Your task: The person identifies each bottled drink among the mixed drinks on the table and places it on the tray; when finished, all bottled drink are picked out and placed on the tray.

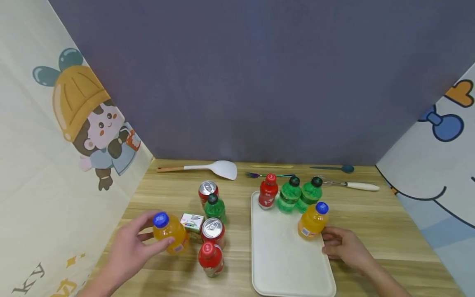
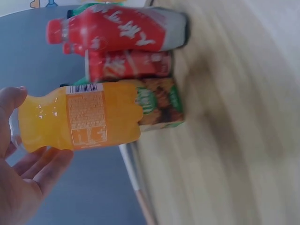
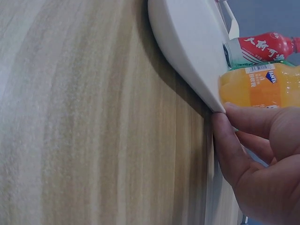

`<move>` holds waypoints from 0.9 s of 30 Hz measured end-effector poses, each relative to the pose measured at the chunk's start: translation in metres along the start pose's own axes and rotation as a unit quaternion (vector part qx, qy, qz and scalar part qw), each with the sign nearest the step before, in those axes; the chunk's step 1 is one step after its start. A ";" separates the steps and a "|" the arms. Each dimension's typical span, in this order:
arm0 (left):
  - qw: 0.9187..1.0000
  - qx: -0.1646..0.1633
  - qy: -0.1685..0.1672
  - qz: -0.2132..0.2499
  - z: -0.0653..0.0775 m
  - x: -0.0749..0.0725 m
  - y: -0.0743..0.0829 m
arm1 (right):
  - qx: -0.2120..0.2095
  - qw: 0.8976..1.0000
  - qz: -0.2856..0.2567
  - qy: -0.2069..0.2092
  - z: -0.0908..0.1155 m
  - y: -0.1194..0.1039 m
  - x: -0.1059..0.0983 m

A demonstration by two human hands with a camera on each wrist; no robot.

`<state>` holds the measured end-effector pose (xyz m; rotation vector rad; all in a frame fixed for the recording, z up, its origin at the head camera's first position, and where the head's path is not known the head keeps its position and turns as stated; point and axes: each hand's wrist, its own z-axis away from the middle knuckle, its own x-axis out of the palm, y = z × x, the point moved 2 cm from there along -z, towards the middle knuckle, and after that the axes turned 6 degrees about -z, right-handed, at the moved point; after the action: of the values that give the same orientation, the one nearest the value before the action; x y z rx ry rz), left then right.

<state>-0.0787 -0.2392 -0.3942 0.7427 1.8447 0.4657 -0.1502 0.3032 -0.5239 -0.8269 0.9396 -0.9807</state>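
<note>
My left hand [image 1: 135, 243] grips an orange soda bottle [image 2: 89, 115] with a blue cap near its neck; in the left wrist view its base looks raised off the table. Right beside it stand a small drink carton [image 1: 192, 222], red cans [image 1: 213, 231], a green bottle [image 1: 215, 209] and a red-capped cola bottle [image 1: 211, 260]. With thumb and finger, my right hand [image 1: 346, 247] pinches the right rim of a white tray [image 1: 287, 264]. On the tray, another orange soda bottle [image 1: 312, 222] stands close to that hand, with two green bottles [image 1: 289, 196] and a red bottle [image 1: 268, 192] behind.
Along the back of the wooden table [image 1: 237, 264] lie a white spatula [image 1: 222, 168], a fork [image 1: 269, 175], a gold-coloured utensil [image 1: 271, 166], a dark spoon [image 1: 334, 168] and a white-handled whisk [image 1: 356, 185]. A dark wall rises behind; printed panels stand at both sides.
</note>
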 end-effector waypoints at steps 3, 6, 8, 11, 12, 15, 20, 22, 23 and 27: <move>1.000 -0.003 -0.013 -0.005 -0.009 -0.010 0.006 | -0.006 1.000 -0.002 -0.005 0.000 0.001 -0.001; 0.999 -0.003 -0.031 -0.008 -0.019 -0.020 0.012 | -0.007 1.000 -0.002 -0.005 0.000 0.001 -0.001; 0.999 0.004 -0.041 -0.013 -0.026 -0.025 0.017 | -0.005 1.000 -0.002 -0.003 0.000 0.001 -0.001; 0.998 0.022 -0.046 -0.020 -0.036 -0.032 0.026 | -0.008 1.000 -0.003 -0.006 0.000 0.001 -0.001; 0.998 0.029 -0.048 -0.021 -0.039 -0.034 0.028 | -0.010 1.000 -0.003 -0.009 0.001 0.001 -0.001; 0.997 0.044 -0.052 -0.020 -0.048 -0.036 0.036 | -0.016 1.000 -0.006 -0.015 0.001 0.002 -0.001; 0.996 0.059 -0.062 -0.003 -0.063 -0.034 0.049 | -0.017 1.000 -0.007 -0.016 0.000 0.004 -0.001; 0.996 0.062 -0.071 0.009 -0.069 -0.032 0.055 | -0.015 1.000 -0.007 -0.014 -0.001 0.004 -0.001; 0.995 0.062 -0.076 0.015 -0.073 -0.031 0.057 | -0.015 1.000 -0.007 -0.013 -0.001 0.005 -0.001; 0.993 0.060 -0.101 0.030 -0.088 -0.024 0.067 | -0.014 1.000 -0.002 -0.007 -0.001 0.003 -0.001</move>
<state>-0.1354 -0.2044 -0.3027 0.8967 1.6753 0.3076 -0.1507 0.3052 -0.5272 -0.8583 0.9412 -0.9651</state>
